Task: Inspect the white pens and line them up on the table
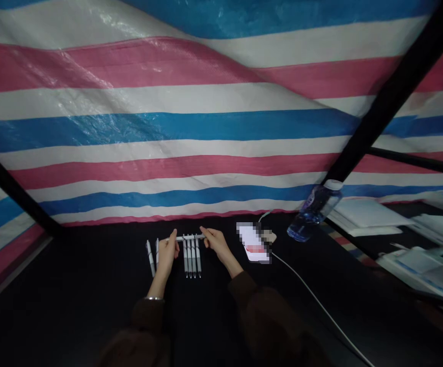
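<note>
On a black table several white pens lie side by side, pointing towards me. One more white pen lies crosswise over their far ends. My left hand pinches its left end and my right hand pinches its right end, so both hands are closed on it. Two further pens lie just left of my left hand. A bracelet sits on my left wrist.
A phone on a white cable lies right of my right hand. A plastic water bottle stands beyond it. White papers and boxes are at the far right. A striped tarpaulin and black poles enclose the table.
</note>
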Demonstrator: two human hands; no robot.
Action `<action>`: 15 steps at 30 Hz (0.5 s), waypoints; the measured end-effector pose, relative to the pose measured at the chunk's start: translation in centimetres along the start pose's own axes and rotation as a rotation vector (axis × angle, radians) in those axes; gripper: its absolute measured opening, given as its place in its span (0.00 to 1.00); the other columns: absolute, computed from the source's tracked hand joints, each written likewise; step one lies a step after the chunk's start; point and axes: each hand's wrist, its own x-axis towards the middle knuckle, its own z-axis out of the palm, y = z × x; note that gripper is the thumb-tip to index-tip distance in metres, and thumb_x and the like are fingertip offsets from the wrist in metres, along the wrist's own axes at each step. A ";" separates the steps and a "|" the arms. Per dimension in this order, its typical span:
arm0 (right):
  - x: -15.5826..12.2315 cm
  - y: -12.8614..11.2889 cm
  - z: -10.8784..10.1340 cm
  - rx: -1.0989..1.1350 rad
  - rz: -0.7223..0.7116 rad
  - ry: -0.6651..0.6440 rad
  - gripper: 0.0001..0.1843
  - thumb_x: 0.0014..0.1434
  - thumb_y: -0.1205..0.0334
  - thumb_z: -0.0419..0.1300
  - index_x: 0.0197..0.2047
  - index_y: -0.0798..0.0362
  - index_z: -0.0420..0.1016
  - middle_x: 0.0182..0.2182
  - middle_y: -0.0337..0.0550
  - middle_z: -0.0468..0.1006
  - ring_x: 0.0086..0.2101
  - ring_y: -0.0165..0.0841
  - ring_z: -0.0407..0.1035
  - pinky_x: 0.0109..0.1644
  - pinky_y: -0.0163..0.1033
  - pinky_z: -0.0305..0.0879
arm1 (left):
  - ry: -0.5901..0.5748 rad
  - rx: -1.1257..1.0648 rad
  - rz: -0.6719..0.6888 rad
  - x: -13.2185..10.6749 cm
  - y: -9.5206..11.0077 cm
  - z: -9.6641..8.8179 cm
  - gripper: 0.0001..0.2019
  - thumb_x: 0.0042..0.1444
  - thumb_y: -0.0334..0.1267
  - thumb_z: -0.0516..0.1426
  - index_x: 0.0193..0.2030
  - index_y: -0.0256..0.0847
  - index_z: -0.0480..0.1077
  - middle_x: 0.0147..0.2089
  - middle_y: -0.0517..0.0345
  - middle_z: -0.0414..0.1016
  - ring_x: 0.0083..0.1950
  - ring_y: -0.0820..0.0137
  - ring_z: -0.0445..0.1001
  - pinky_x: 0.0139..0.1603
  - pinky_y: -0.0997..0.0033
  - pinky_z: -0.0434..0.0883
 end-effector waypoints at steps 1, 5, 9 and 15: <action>0.1 0.1 -0.1 0.001 -0.019 -0.019 0.22 0.47 0.43 0.60 0.18 0.54 0.67 0.09 0.33 0.62 0.13 0.23 0.51 0.18 0.32 0.43 | 0.000 -0.003 -0.001 0.0 0.0 0.0 0.29 0.50 0.58 0.50 0.07 0.40 0.57 0.04 0.63 0.51 0.09 0.78 0.53 0.15 0.76 0.51; 0.3 0.1 -0.3 0.084 -0.055 -0.029 0.17 0.41 0.47 0.66 0.27 0.53 0.73 0.18 0.35 0.69 0.17 0.23 0.56 0.19 0.31 0.45 | 0.017 -0.008 -0.002 0.2 -0.1 -0.1 0.29 0.50 0.57 0.50 0.06 0.40 0.57 0.05 0.62 0.52 0.09 0.78 0.53 0.15 0.76 0.51; 0.3 0.0 -0.4 0.139 0.005 -0.020 0.20 0.43 0.44 0.63 0.30 0.54 0.74 0.19 0.36 0.69 0.17 0.24 0.57 0.18 0.31 0.42 | 0.027 -0.033 0.000 0.2 -0.2 -0.1 0.28 0.51 0.55 0.51 0.06 0.40 0.57 0.05 0.62 0.53 0.09 0.78 0.54 0.15 0.76 0.51; 0.1 0.1 -0.1 0.070 0.011 -0.010 0.23 0.48 0.42 0.59 0.21 0.56 0.72 0.12 0.36 0.65 0.14 0.23 0.53 0.19 0.32 0.46 | 0.024 -0.070 -0.007 0.1 -0.1 -0.1 0.28 0.51 0.54 0.51 0.07 0.40 0.58 0.05 0.62 0.52 0.09 0.78 0.54 0.14 0.76 0.51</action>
